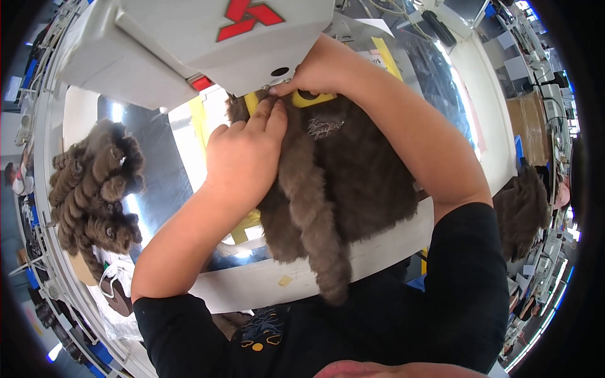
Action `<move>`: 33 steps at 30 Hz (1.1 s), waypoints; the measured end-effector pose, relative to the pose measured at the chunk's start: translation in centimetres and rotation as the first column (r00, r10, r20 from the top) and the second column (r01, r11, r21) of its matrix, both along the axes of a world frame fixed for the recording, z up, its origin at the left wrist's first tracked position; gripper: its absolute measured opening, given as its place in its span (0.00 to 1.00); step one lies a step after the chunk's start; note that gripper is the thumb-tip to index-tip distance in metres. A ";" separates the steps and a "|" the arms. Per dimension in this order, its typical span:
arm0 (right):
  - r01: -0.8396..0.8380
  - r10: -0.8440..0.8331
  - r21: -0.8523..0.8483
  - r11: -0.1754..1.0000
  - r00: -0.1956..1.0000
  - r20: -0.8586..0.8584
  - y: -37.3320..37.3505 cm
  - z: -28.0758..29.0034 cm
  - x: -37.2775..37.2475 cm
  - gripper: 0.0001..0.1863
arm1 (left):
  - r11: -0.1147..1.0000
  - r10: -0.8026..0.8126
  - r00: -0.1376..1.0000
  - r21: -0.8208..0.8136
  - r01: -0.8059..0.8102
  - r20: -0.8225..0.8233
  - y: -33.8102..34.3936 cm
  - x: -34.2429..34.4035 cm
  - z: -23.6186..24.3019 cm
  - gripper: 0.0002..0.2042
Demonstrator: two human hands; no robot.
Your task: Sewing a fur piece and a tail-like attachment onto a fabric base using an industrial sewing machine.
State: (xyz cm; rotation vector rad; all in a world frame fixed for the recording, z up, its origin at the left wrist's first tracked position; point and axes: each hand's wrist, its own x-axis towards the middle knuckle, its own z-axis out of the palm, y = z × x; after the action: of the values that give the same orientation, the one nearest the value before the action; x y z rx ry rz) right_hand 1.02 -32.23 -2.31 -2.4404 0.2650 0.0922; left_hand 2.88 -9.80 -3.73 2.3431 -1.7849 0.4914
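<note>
A wide piece of dark brown plush fabric (372,170) lies in front of a sewing machine (170,50), with a long, narrow plush strip (315,220) running over it and hanging past the table's near edge. My left hand (244,148) rests on the strip's far end, its index and middle fingers stretched toward the needle area. From the right, my right hand (318,69) reaches in under the machine head. Its bent fingers hold the plush close to the left fingertips; some of them are hidden. A silvery tangled patch (326,126) shows on the fabric.
A pile of coiled brown plush pieces (97,183) sits on the left. More brown plush (523,211) lies at the right. Yellow tape strips (386,57) mark the machine bed, and the pale table edge (378,242) curves in front of my body.
</note>
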 end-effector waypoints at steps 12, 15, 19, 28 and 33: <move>0.053 -0.051 0.169 0.984 0.999 -0.014 0.0 0.9 -0.7 0.15 | 0.994 0.060 0.996 0.098 -0.052 -0.072 -0.6 0.5 0.3 0.16; 0.055 -0.050 0.219 0.974 0.998 -0.026 0.0 0.5 -0.5 0.14 | 0.992 0.075 0.995 0.104 -0.069 -0.062 -0.6 0.4 0.2 0.16; 0.074 -0.076 0.255 0.964 0.997 -0.002 -0.3 -0.3 -0.4 0.12 | 0.994 0.080 0.995 0.082 -0.075 -0.052 -0.8 0.0 0.1 0.16; 0.090 -0.087 0.067 0.994 0.995 -0.050 0.1 0.5 0.0 0.13 | 0.990 0.088 0.996 0.115 -0.086 -0.019 -1.0 -0.4 0.6 0.12; 0.059 -0.053 0.052 0.997 0.992 -0.117 -0.1 1.4 0.2 0.13 | 0.985 0.122 0.991 0.130 -0.114 -0.057 -1.1 -0.3 0.9 0.11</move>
State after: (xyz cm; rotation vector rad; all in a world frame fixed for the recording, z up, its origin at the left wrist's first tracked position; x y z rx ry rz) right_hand 1.26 -32.34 -0.93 -2.3741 0.3771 0.2137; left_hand 2.58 -10.89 -2.84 2.5307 -1.7026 0.3212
